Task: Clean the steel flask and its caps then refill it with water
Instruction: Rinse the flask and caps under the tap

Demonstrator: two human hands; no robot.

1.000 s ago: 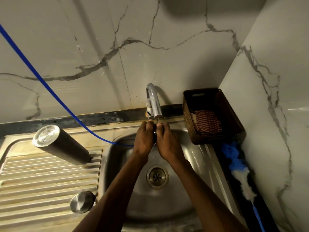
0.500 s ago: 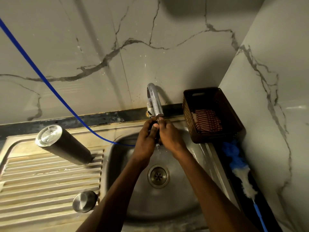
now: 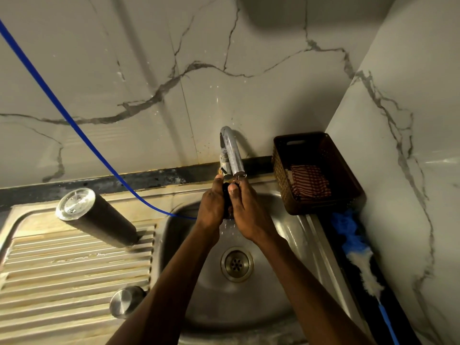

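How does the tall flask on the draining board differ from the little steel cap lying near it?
The flask is a tall dark tube; the steel cap is short, round and shiny. The flask stands at the board's far end, the cap at its near edge beside the sink. Both rest on the ribbed draining board, untouched by either hand.

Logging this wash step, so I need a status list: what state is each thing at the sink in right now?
steel flask: upside down on the drainboard, base up.
steel cap: on the drainboard by the basin edge.
black cap: held between both hands under the spout.
left hand: grips the black cap.
right hand: grips the black cap.
tap: running.
brown basket: holds a striped cloth.
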